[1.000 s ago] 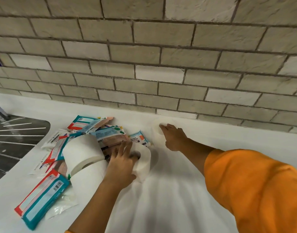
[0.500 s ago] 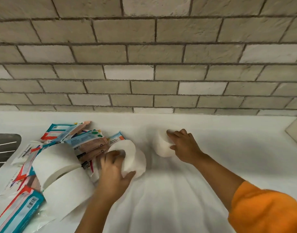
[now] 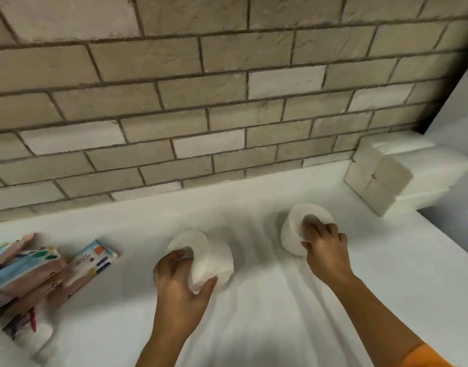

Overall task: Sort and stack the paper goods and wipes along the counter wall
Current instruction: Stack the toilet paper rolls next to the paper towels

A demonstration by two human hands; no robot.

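Observation:
My left hand (image 3: 181, 287) grips a white toilet roll (image 3: 209, 258) lying on its side on the white counter (image 3: 267, 313), fingers in its core. My right hand (image 3: 327, 250) holds a second white toilet roll (image 3: 297, 229) further right, fingers hooked into its core. A pile of colourful wipe packs (image 3: 42, 271) lies at the left edge, with part of another white roll (image 3: 40, 337) below it. A stack of white folded paper packs (image 3: 397, 173) stands in the far right corner against the brick wall (image 3: 201, 102).
The brick wall runs along the back of the counter. At the right, the counter ends near a white side wall (image 3: 460, 123) behind the paper stack. The counter cover is wrinkled between my arms.
Both hands have carried their rolls to the right, away from the wipe pile. My view has swung right, bringing the paper stack in the corner into sight and losing the sink.

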